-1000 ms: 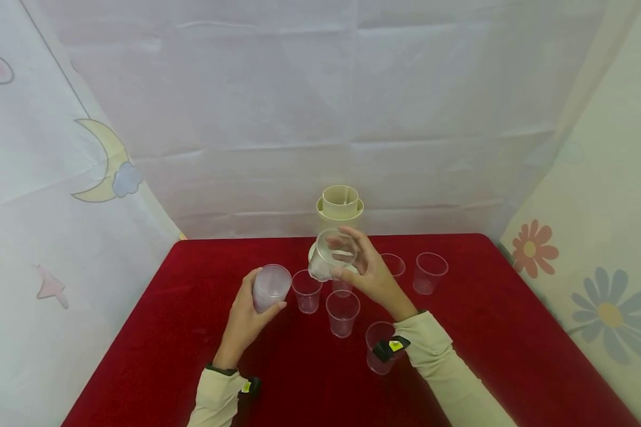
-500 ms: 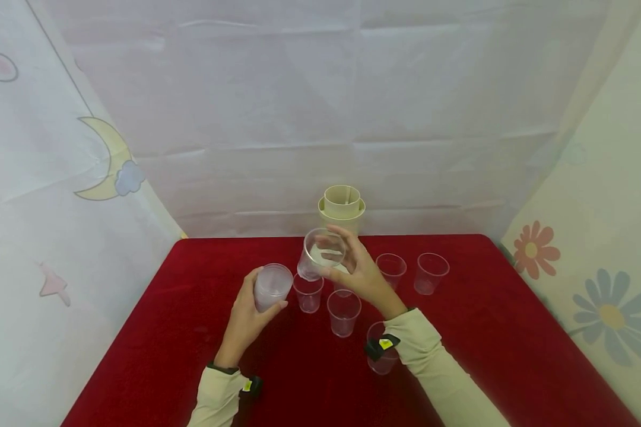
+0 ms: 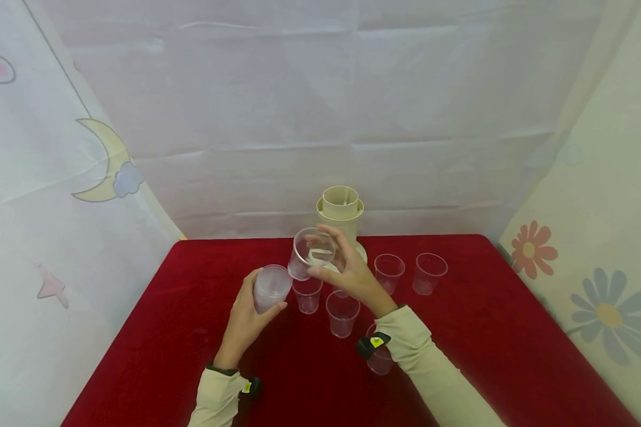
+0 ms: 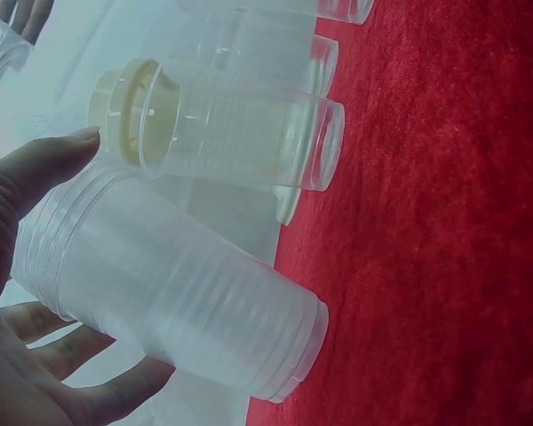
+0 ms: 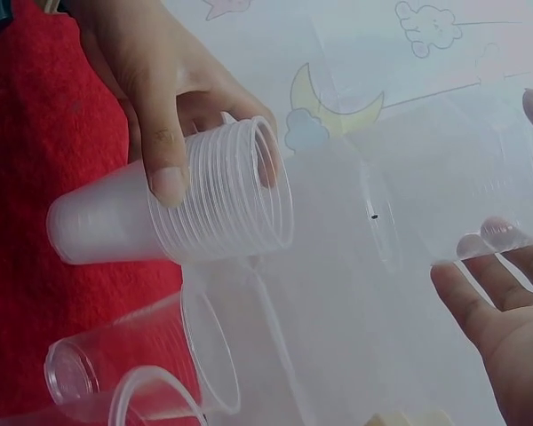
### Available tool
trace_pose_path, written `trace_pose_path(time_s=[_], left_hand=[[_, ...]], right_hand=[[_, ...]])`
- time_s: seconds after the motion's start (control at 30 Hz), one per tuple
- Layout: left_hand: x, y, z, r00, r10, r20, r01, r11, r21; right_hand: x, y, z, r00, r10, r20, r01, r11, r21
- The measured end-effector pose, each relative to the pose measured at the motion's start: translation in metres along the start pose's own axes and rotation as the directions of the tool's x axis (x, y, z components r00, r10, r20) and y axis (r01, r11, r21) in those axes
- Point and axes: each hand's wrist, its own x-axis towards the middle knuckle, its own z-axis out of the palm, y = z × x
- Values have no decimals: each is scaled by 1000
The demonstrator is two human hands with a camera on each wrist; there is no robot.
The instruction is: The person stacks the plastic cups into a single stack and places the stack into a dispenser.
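Note:
My left hand (image 3: 244, 317) grips a stack of nested clear plastic cups (image 3: 272, 289), thumb on one side and fingers on the other. In the left wrist view the stack (image 4: 186, 284) tilts, with its base close over the red cloth. A single clear plastic cup (image 3: 298, 265) is held up by its side in my right hand (image 3: 352, 277), just beyond the stack and to its right. The right wrist view shows that cup (image 5: 457, 191) apart from the stack's rims (image 5: 240, 186). Close by, a cup (image 3: 308, 301) and another cup (image 3: 342, 323) stand upright on the table.
More clear cups stand to the right, including a far cup (image 3: 430, 274), a cup (image 3: 389, 273) beside it and a near cup (image 3: 380, 360) partly behind my right wrist. A cream cylindrical container (image 3: 340, 207) stands at the back of the red-covered table (image 3: 155, 350), before a white curtain.
My right hand has moved left with the single cup, from in front of the cream container towards the stack. My left hand and the stack have stayed about where they were.

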Motion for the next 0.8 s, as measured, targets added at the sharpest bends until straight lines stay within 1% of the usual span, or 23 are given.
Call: trace_pose_path(time_s=[0.27, 0.37, 0.53, 0.63, 0.8], left_hand=[[3, -1, 0, 1000, 28, -6, -28, 999, -19], [3, -1, 1, 1000, 24, -2, -24, 999, -26], [-1, -3, 2, 1000, 14, 4, -14, 1000, -18], [-3, -3, 2, 1000, 25, -4, -25, 1000, -12], [-1, -2, 1, 999, 51, -13, -51, 999, -5]], right_hand=[[7, 5, 9, 1000, 18, 5, -18, 1000, -4], [7, 8, 13, 1000, 31, -5, -31, 999, -13], [5, 16, 20, 998, 55, -11, -55, 998, -10], [6, 20, 26, 998, 56, -4, -56, 998, -2], [11, 26, 33, 998, 61, -14, -61, 998, 0]])
